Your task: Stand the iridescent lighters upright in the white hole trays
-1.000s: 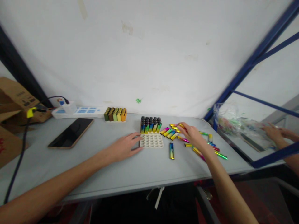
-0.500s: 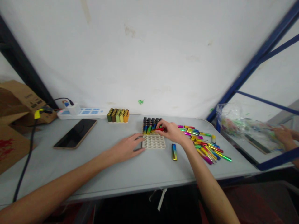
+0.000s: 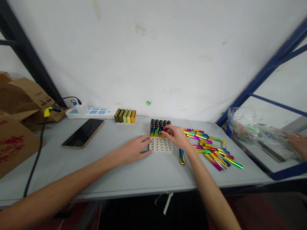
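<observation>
A white holder tray [image 3: 160, 145] with rows of oval holes lies on the table, its front rows bare. Upright lighters [image 3: 158, 124] with black tops and shiny multicoloured bodies fill its back rows. My left hand [image 3: 135, 149] rests at the tray's left edge, fingers apart, fingertips against it. Over the front of the filled rows, my right hand [image 3: 176, 135] pinches a red lighter [image 3: 164, 130] with a dark top, partly hidden by the fingers. A single blue and gold lighter [image 3: 182, 157] lies to the right of the tray, partly behind my right wrist.
Many shiny coloured lighters [image 3: 213, 150] lie loose on the right. A second filled block [image 3: 125, 116] stands near the wall. On the left are a phone [image 3: 83, 133], a power strip [image 3: 96, 111] and a paper bag [image 3: 19, 137]. Another person's hand [image 3: 298, 143] shows beyond the blue frame [image 3: 259, 75].
The red lighter has gone from lying nearly flat in my right hand to a more upright tilt at the filled rows. My left hand stays at the tray; the view has shifted slightly.
</observation>
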{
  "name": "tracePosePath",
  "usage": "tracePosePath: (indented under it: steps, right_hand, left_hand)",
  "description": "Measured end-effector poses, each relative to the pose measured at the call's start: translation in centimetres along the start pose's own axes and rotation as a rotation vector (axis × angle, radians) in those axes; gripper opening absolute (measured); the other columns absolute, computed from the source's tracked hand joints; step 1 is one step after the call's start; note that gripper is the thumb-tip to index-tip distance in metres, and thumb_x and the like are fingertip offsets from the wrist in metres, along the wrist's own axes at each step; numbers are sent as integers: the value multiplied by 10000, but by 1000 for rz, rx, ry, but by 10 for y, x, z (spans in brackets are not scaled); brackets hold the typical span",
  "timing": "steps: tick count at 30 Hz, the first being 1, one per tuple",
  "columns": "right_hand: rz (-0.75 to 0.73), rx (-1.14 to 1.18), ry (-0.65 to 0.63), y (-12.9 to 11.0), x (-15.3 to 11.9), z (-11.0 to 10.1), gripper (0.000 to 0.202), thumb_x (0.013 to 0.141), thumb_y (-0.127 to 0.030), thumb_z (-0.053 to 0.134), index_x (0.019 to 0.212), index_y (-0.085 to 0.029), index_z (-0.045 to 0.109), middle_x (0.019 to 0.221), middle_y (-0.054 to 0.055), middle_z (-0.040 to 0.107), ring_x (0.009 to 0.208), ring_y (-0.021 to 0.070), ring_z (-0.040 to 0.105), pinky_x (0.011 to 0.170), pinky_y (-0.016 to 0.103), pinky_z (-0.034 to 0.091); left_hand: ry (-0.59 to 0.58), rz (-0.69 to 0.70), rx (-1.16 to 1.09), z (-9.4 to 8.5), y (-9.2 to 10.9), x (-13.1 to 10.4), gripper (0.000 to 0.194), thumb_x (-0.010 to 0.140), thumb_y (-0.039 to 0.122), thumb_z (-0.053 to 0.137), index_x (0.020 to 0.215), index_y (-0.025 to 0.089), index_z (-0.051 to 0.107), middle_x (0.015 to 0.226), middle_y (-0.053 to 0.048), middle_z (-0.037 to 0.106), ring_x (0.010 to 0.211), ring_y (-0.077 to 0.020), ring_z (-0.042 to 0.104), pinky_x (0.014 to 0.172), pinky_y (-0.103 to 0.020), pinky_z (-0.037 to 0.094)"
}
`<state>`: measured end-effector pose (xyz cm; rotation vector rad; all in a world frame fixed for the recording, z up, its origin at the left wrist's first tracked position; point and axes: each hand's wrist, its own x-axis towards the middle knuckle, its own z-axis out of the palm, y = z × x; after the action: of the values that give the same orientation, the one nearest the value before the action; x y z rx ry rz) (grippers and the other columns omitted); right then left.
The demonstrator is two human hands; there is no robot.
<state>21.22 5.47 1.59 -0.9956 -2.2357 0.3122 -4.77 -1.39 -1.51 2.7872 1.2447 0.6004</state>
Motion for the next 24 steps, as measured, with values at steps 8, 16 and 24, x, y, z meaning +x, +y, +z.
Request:
tracePosePath:
  steps: [8, 16, 24]
  right_hand:
    - [23, 5, 29, -4, -2, -4, 266, 991, -385, 577, 1187, -211, 625, 670, -39, 653, 557, 132, 626, 589, 228, 475]
    - [153, 286, -20, -3, -4, -8, 316, 946, -507, 640, 1093, -227, 633, 679, -12, 740, 616, 192, 746, 599, 269, 573]
    - [186, 396, -53, -4, -6, -12, 389, 919, -517, 678, 1164, -218, 631, 869, 46, 801, 812, 238, 800, 705, 303, 635]
  left_hand:
    - [-5, -4, 4, -2, 1, 1, 334, 996, 374, 609, 1280, 198, 627, 1339, -133, 614, 1171, -272, 653, 1058, -435, 548]
    - [-27, -5, 15, -3, 2, 1, 346, 1005, 380, 592, 1298, 199, 616, 1356, -132, 606, 1192, -269, 638, 1067, -430, 538]
    - [-20, -8, 13, -2, 1, 1, 345, 1001, 377, 599, 1301, 208, 611, 1356, -130, 604, 1197, -262, 636, 1078, -423, 527]
